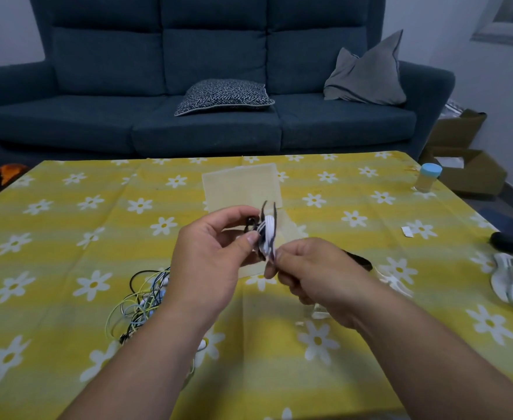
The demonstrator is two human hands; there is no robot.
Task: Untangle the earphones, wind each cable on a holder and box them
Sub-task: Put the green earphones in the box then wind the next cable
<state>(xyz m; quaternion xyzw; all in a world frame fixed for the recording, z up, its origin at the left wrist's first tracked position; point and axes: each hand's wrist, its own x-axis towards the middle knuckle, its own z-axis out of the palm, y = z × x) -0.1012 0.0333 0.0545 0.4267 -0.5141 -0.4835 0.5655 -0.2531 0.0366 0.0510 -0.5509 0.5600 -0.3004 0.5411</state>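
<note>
Both hands are raised over the middle of the table. My left hand [216, 250] pinches a dark winding holder [272, 219] with white earphone cable [268, 234] wrapped round it. My right hand [306, 271] pinches the lower end of that white cable just below the holder. A tangle of yellow, blue, black and white earphone cables [141, 301] lies on the cloth, partly hidden under my left forearm. A clear plastic box [240, 184] lies behind the hands, with a clear flat part reaching under them. Another dark holder [359, 259] peeks out past my right hand.
The table carries a yellow cloth with white daisies [67, 237]. A jar with a blue lid [428, 178] stands at the far right edge. A white holder [396, 281], a white-grey item [512, 283] and a black object [508, 241] lie on the right. A dark blue sofa [206, 86] stands behind.
</note>
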